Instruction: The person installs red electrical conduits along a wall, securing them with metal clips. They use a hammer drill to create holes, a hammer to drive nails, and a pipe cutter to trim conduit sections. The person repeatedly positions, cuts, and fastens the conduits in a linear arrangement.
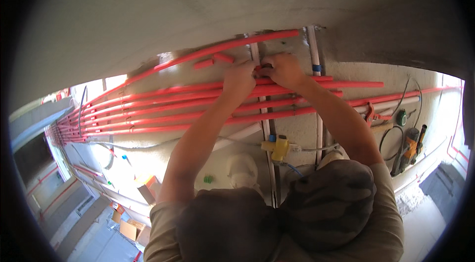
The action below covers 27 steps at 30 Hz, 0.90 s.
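Observation:
My left hand (239, 81) and my right hand (284, 70) meet just beyond a bundle of red conduit pipes (163, 104) along the floor. Both hands have their fingers closed around a small red piece (257, 69); its exact shape is mostly hidden. Something dark shows by the right fingers, too small to name. Left of my hands lie two short red pipe offcuts (203, 64), apart from each other. A longer red pipe (222, 47) curves past beyond them, close to the wall's foot. A pale strip of pipe (255, 53) crosses the floor behind my hands.
To the right lie a red-handled tool (370, 113), a green and black tape measure (402, 117) and an orange and black tool pouch (410, 144). A yellow block-shaped device (280, 148) with a grey cable sits before my knees. Cardboard boxes (128, 230) stand at lower left.

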Available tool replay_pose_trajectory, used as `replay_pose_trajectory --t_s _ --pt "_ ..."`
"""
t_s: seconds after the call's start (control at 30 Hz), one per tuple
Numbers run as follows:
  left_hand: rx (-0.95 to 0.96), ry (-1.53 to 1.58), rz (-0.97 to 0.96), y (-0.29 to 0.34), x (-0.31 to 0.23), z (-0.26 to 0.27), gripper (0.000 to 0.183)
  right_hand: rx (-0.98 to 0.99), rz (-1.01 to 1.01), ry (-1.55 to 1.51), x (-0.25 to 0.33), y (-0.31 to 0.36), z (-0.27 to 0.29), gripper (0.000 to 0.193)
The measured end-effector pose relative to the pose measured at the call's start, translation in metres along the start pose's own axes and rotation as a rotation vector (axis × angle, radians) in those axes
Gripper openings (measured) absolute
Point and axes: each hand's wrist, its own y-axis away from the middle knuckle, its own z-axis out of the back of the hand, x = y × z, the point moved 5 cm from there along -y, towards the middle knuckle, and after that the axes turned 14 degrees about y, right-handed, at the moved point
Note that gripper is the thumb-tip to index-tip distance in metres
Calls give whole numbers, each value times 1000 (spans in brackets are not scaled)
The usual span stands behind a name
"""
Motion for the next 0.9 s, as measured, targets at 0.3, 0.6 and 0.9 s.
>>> replay_pose_trajectory --t_s 0.3,0.6,0.9 --pt "-340 213 82 77 -94 87 19 -37 13 47 28 25 31 37" --pt "-709 1661 1078 430 -147 128 39 179 15 -80 4 156 59 28" --pt "-891 1075 1236 608 -129 40 30 656 -38 111 -58 214 51 34"
